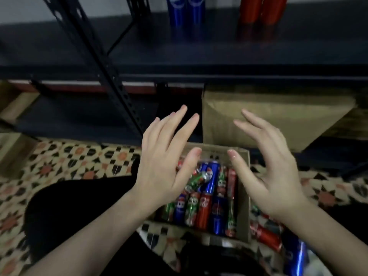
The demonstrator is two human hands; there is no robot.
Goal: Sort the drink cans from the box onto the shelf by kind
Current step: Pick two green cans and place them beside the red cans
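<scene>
Head view: the box [244, 196] sits on the patterned floor just in front of the shelf [179, 56], and everything here is placed against that box. Inside it lie blue, red and green cans [203, 208], packed on their sides in rows, with one green can [196, 180] tilted loose on top. Above the box, on the shelf, stand two blue cans [186, 14] and, to their right, two red cans [260, 10], apart by kind. A few more cans [266, 234] lie outside the box, to its right. Behind the box stands a second carton [274, 116].

The left hand [165, 162] and right hand [272, 172] hover over the box, fingers straight and spread, holding nothing, well apart from each other.

The cans look slim, smooth and rigid; if full, likely heavy and slippery, and prone to denting if dropped. The loose green one is probably the easiest first pick: wrap fingers and thumb round its middle.
</scene>
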